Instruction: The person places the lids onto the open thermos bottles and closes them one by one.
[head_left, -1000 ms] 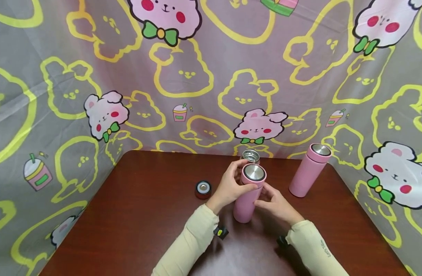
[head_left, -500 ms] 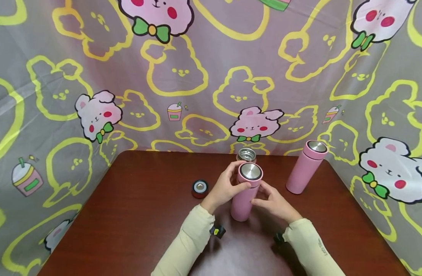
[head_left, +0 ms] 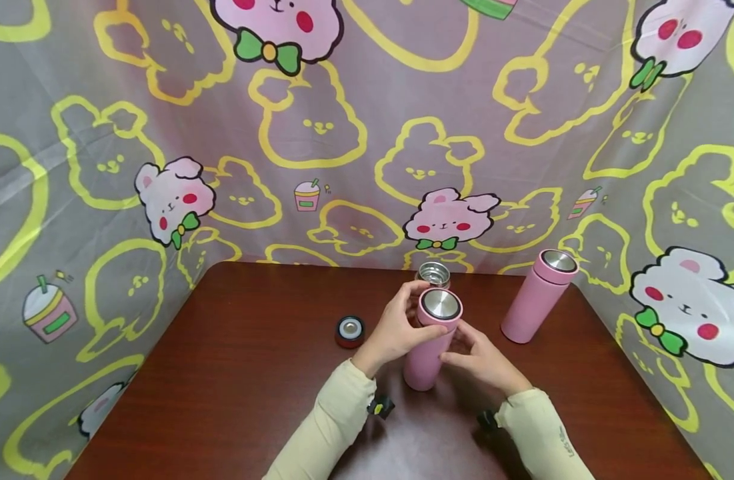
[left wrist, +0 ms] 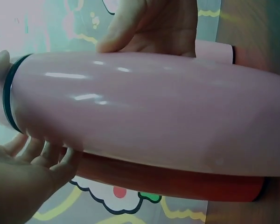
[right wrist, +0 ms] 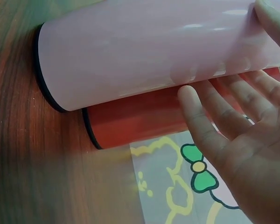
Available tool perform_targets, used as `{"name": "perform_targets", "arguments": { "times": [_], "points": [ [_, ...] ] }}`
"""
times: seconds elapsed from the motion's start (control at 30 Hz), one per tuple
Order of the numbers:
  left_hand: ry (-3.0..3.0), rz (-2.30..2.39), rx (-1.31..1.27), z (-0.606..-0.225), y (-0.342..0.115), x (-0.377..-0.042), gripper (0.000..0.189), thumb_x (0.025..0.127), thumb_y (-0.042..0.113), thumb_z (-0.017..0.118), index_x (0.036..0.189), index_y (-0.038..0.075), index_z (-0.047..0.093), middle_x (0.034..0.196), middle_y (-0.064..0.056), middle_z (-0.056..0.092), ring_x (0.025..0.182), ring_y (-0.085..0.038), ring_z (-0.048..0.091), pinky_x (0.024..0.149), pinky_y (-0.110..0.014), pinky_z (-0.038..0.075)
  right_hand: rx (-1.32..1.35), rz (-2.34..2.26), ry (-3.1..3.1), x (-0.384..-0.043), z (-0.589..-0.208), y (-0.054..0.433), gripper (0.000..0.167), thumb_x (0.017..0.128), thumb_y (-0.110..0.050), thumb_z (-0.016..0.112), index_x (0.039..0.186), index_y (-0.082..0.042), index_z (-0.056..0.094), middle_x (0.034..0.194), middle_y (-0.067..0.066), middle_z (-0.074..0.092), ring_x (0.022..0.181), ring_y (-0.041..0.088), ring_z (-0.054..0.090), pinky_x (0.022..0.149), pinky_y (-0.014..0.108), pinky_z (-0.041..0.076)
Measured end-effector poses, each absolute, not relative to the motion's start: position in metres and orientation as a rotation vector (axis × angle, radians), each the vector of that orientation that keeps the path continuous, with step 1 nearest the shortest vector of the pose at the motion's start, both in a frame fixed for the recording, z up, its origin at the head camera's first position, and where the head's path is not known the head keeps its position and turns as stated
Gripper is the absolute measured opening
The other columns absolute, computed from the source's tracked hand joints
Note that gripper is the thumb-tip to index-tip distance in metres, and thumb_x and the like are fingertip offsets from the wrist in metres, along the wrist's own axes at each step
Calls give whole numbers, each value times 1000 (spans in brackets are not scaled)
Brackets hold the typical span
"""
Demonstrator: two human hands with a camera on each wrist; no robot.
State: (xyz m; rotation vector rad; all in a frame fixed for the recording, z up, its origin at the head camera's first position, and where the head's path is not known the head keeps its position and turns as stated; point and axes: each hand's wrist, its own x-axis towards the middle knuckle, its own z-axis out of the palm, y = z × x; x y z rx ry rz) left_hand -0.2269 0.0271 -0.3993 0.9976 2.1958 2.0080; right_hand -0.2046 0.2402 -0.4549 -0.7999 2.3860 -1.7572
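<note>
A pink thermos bottle (head_left: 423, 363) with a steel-topped lid (head_left: 441, 304) stands upright on the table in front of me. My left hand (head_left: 395, 328) holds it high up, thumb on one side and fingers on the other, around the lid and the dark ring below it in the left wrist view. Lower down, my right hand (head_left: 485, 360) holds the body between thumb and fingertips. Directly behind stands a red thermos bottle (right wrist: 135, 116), its steel mouth (head_left: 433, 273) uncovered and most of it hidden in the head view.
A loose dark lid (head_left: 350, 331) lies inner side up, left of the bottles. At the back right another pink thermos bottle (head_left: 536, 300) stands with its lid on. Patterned cloth (head_left: 343, 133) surrounds the brown table (head_left: 253, 373) at the back and sides.
The head view shifts slightly. Both hands stay on the pink thermos bottle with much the same grip, and the other things keep their places.
</note>
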Motion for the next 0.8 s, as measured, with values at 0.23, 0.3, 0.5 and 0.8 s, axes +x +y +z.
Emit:
{"name": "perform_targets", "arguments": {
  "times": [0.23, 0.3, 0.5, 0.8],
  "points": [
    [2013, 1974, 1222, -408, 20, -235, 60, 88, 31, 64, 139, 9, 39, 129, -8, 51, 115, -13, 50, 97, -34, 40, -784, -1738, 2405, -204, -455, 241, 64, 85, -5, 69, 141, -8, 38, 131, 15, 52, 111, 20, 56, 88, 30, 47],
    [2003, 1963, 1268, -408, 19, -236, 65, 89, 39, 61, 141, 7, 38, 132, -9, 49, 119, -14, 47, 101, -35, 36, -766, -1744, 2405, -205, -455, 240, 64, 85, -6, 70, 141, -10, 39, 132, 13, 51, 112, 20, 56, 89, 30, 47],
    [2118, 2005, 1153, -408, 20, -232, 76, 84, 45, 68, 142, 7, 37, 130, -6, 50, 114, -14, 50, 96, -34, 41, -778, -1740, 2366, -206, -456, 236, 65, 86, -7, 69, 143, -9, 36, 134, 14, 50, 114, 21, 55, 90, 31, 46],
    [2162, 2118, 981, -408, 28, -227, 63, 79, 18, 78, 131, 11, 43, 120, -6, 55, 108, -15, 55, 90, -30, 45, -797, -1710, 2410, -206, -454, 239, 64, 86, -7, 69, 141, -8, 37, 131, 14, 52, 111, 18, 57, 88, 30, 48]
  ]
}}
